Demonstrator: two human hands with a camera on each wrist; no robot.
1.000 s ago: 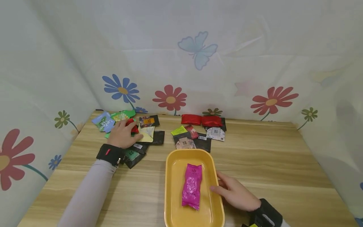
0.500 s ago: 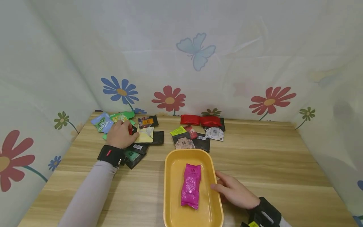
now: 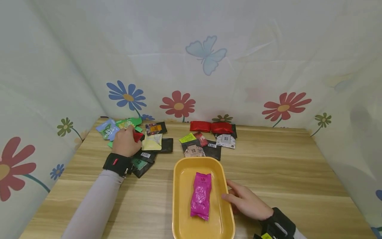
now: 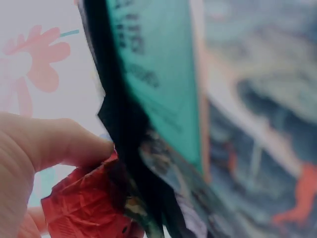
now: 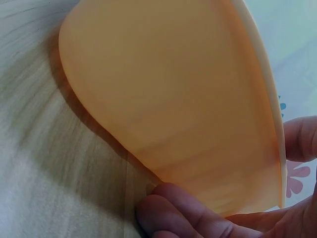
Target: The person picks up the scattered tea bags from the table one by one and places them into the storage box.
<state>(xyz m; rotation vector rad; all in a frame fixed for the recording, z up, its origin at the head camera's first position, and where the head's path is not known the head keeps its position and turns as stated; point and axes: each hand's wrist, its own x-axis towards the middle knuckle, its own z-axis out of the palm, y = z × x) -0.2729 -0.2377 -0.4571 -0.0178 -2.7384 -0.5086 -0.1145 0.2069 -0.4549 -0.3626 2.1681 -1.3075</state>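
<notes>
Head: the left hand (image 3: 124,143) pinches a red packet (image 3: 137,136) at left rear on the tabletop (image 3: 283,166). I see the tray (image 3: 185,212) lying lengthwise near to far, a pink packet (image 3: 201,196) nearly parallel inside. Left wrist: the red packet's edge slants up rightward; its long axis I can't tell. Right wrist: the right hand (image 5: 233,228) grips the tray.

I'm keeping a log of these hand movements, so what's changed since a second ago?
The left hand has closed in, its thumb moving left off the pale yellow packet; it now pinches a red packet. The right hand stays at the side of the yellow tray, with the pink packet lying inside as before.
</notes>
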